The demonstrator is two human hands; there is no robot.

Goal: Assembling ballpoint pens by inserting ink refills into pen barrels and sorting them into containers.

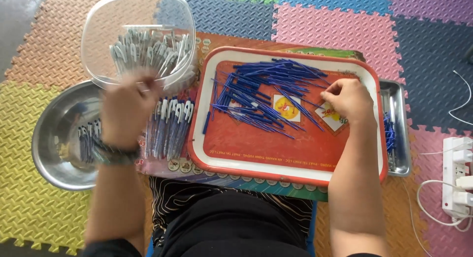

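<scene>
While right hand (347, 100) pinches, refills (266, 92) lie left.

Bright, even daylight across the whole view, colours vivid, shadows soft and thin. White glare washes the far corner beyond the clear plastic tub (138, 40), and a dull sheen sits on the steel bowl (54, 139) just below that tub. The left hand (129, 105), in front of the tub, is smeared with motion blur; the right hand (347, 100) reads sharp
</scene>
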